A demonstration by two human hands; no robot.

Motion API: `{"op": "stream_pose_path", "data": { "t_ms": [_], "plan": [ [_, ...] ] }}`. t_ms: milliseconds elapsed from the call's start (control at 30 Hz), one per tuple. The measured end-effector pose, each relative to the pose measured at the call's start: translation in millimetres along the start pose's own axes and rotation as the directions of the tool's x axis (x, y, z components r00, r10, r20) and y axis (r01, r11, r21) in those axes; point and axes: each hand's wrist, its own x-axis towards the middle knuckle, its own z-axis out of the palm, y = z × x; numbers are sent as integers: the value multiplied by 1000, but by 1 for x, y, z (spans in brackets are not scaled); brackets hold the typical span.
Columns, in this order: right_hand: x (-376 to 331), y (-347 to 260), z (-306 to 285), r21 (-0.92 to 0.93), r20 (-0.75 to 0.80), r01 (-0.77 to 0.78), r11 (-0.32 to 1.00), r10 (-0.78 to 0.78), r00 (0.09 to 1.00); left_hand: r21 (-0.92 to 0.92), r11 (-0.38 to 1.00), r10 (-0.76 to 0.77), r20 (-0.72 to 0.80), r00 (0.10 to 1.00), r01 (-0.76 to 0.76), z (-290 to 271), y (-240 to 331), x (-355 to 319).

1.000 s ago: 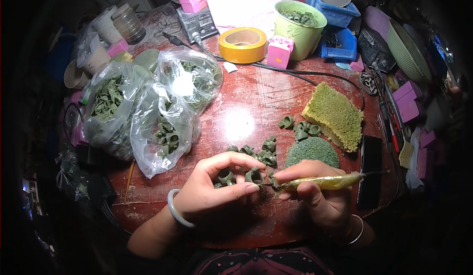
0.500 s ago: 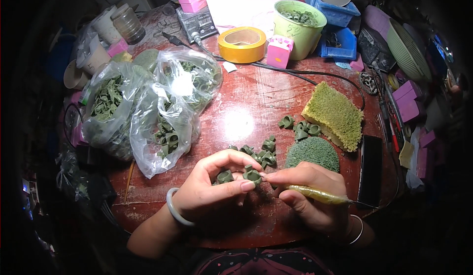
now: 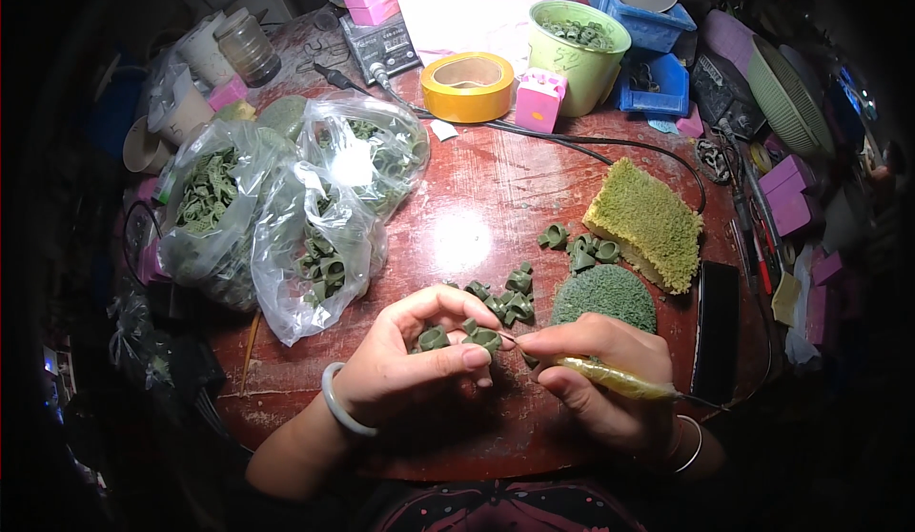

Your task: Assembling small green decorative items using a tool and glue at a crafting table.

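Note:
My left hand (image 3: 405,351), a pale bangle at its wrist, pinches a small dark green ring (image 3: 482,337) between thumb and fingers. A second green ring (image 3: 433,338) is tucked in the same hand, nearer the palm. In my right hand (image 3: 615,379) is a wired pen tool (image 3: 610,377) with a yellow wrapped grip and a cable at its rear. Its thin tip points left and meets or nearly meets the pinched ring; exact contact cannot be made out. Just beyond my fingers lies a loose group of green rings (image 3: 510,301).
Clear plastic bags (image 3: 286,217) of green pieces fill the left. A round green pad (image 3: 605,298), a yellow-green sponge (image 3: 648,222) and more rings (image 3: 583,251) lie right. Behind stand yellow tape (image 3: 467,89), a green tub (image 3: 578,55) and a control box (image 3: 381,46); black cables (image 3: 572,138) cross the table.
The ring in my left fingers has shifted slightly left and turned a little. The pen's rear has dipped slightly. Everything on the table stays put.

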Motion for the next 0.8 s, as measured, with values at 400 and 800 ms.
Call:
{"op": "stream_pose_path", "data": {
  "t_ms": [400,800],
  "plan": [
    [1,2,1,-3,-10,22,1000,-22,1000,-48,998,27,-8,1000,-27,-2,-5,0],
    [0,1,3,-163,-22,97,982,-102,995,-40,996,76,59,995,-73,-4,-4,1]
  ]
}}
